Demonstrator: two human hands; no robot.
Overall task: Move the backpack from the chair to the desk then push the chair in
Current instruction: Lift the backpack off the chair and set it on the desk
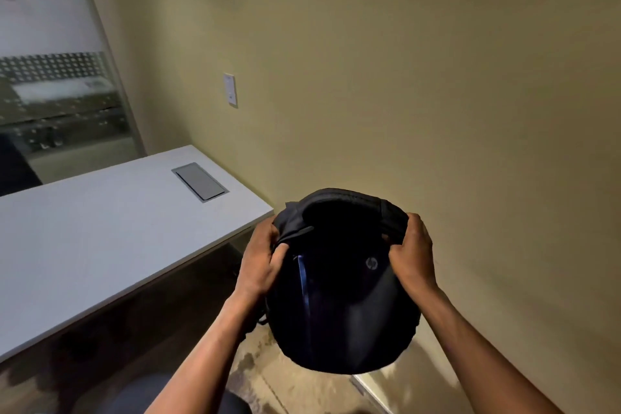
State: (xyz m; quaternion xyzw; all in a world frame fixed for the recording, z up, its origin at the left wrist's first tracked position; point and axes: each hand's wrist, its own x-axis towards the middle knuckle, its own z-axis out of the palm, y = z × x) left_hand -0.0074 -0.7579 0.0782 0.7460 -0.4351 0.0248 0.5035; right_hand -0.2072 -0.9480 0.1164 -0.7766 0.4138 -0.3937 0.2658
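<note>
A black backpack (339,299) with a small round logo and a blue stripe hangs in the air in front of me, off the right end of the desk. My left hand (260,262) grips its upper left side. My right hand (411,259) grips its upper right side near the padded top handle. The white desk (100,239) stretches to the left, its right corner just behind my left hand. A dark rounded shape at the bottom edge may be the chair seat (148,395); most of it is out of view.
A grey cable hatch (200,181) is set into the desk top near the wall. The beige wall (437,94) with a light switch (230,90) stands close behind. A glass partition (57,77) is at the far left. Bare floor (268,380) lies below the backpack.
</note>
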